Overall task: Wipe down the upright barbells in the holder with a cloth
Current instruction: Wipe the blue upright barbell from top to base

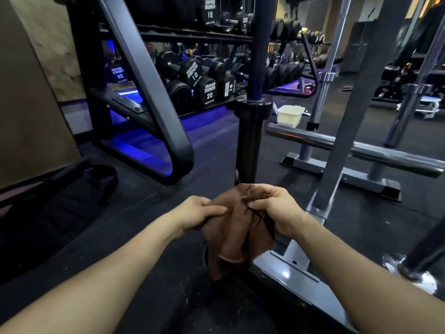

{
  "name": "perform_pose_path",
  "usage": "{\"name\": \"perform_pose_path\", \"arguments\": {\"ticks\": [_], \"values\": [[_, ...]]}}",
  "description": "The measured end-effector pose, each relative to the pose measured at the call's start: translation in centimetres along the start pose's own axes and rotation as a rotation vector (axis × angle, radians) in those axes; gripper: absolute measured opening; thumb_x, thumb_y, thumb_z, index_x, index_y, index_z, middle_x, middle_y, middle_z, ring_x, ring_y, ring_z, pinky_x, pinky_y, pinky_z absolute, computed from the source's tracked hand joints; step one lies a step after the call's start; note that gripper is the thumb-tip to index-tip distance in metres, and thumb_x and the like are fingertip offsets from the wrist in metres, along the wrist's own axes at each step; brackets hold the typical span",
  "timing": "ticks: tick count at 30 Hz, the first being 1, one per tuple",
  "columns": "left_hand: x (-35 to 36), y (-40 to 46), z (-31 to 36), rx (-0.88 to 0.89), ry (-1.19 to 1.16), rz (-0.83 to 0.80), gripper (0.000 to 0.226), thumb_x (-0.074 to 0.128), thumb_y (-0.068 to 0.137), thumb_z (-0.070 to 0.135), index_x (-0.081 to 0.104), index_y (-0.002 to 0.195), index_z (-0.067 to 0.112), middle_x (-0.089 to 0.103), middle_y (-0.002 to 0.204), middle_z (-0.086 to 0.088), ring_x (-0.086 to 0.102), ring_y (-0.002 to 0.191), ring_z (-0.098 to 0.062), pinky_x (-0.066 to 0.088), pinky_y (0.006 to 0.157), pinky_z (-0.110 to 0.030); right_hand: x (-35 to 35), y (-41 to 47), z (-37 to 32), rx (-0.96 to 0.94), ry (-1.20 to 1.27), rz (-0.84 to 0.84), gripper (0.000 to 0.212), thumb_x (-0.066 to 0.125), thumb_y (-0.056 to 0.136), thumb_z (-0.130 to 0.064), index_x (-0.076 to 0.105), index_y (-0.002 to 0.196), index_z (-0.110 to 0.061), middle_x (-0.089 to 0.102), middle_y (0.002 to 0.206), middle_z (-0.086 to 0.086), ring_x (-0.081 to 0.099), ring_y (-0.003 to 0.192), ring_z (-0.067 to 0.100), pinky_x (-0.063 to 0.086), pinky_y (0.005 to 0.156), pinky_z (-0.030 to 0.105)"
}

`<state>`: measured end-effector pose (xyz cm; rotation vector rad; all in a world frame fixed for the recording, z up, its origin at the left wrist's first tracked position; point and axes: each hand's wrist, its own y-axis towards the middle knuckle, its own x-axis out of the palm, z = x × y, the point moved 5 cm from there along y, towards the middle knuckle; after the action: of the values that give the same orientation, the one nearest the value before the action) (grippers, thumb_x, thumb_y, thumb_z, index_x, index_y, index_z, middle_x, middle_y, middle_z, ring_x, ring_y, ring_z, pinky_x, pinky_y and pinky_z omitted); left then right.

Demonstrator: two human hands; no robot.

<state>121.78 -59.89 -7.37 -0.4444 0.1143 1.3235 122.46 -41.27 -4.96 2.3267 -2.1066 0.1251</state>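
Observation:
A brown cloth (237,233) hangs bunched between both hands, low in the middle of the view. My left hand (199,210) grips its left side and my right hand (274,210) pinches its upper right edge. Directly behind the cloth stands an upright barbell (250,145) with a black sleeve, a thick collar and a dark blue shaft above. Its lower end is hidden behind the cloth and hands. A chrome upright barbell (325,75) stands further back on the right, and another chrome bar (414,109) leans at the far right.
A grey steel holder frame (342,138) rises on the right, with a horizontal chrome peg (361,148) across it. A black dumbbell rack (154,109) loaded with dumbbells stands to the left and behind. A white tub (289,115) sits on the black rubber floor.

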Motion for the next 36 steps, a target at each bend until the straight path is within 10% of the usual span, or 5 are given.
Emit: {"name": "perform_pose_path", "arguments": {"ticks": [9, 15, 27, 32, 36], "values": [[1.8, -0.6, 4.5, -0.015, -0.852, -0.118, 0.047, 0.057, 0.086, 0.045, 0.068, 0.099, 0.001, 0.071, 0.094, -0.018, 0.07, 0.08, -0.026, 0.057, 0.071, -0.031, 2.6, 0.0, -2.3, -0.258, -0.442, 0.247, 0.021, 0.074, 0.074, -0.008, 0.066, 0.091, -0.018, 0.068, 0.092, 0.002, 0.063, 0.087, 0.015, 0.05, 0.084, 0.03], [-0.5, -0.5, 3.2, 0.029, -0.715, 0.219, 0.009, 0.064, 0.087, 0.012, 0.06, 0.081, 0.008, 0.066, 0.073, -0.012, 0.064, 0.059, -0.02, 0.053, 0.058, -0.026, 4.0, -0.2, -3.0, -0.159, -0.208, -0.099, 0.042, 0.047, 0.081, 0.017, 0.068, 0.105, -0.01, 0.069, 0.098, 0.007, 0.065, 0.082, 0.011, 0.052, 0.068, 0.017], [0.3, -0.1, 13.9, 0.341, -0.178, 0.798, 0.038, 0.074, 0.076, 0.038, 0.054, 0.095, 0.012, 0.061, 0.102, -0.004, 0.057, 0.089, -0.016, 0.038, 0.07, -0.022, -1.5, 4.5, -9.7, -0.339, -0.388, 0.366, 0.046, 0.059, 0.089, -0.017, 0.051, 0.134, -0.012, 0.06, 0.116, 0.005, 0.057, 0.105, 0.017, 0.043, 0.101, 0.035], [1.8, -0.5, 13.3, 0.489, -0.167, 0.782, 0.045, 0.076, 0.077, 0.03, 0.052, 0.113, 0.015, 0.059, 0.104, 0.009, 0.055, 0.093, -0.006, 0.037, 0.068, -0.001, -1.8, 5.7, -9.3, -0.333, -0.149, 0.275, 0.024, 0.054, 0.095, -0.017, 0.062, 0.117, -0.013, 0.063, 0.099, -0.001, 0.059, 0.098, 0.016, 0.045, 0.088, 0.031], [1.2, 0.7, 14.6, 0.57, 0.0, 0.827, 0.043, 0.068, 0.083, 0.034, 0.06, 0.117, 0.008, 0.067, 0.112, -0.004, 0.06, 0.107, -0.019, 0.043, 0.095, -0.03, -1.0, 6.5, -10.0, -0.396, -0.017, 0.174, 0.018, 0.053, 0.092, -0.025, 0.068, 0.083, -0.02, 0.068, 0.088, -0.001, 0.057, 0.086, 0.016, 0.045, 0.079, 0.034]]}}
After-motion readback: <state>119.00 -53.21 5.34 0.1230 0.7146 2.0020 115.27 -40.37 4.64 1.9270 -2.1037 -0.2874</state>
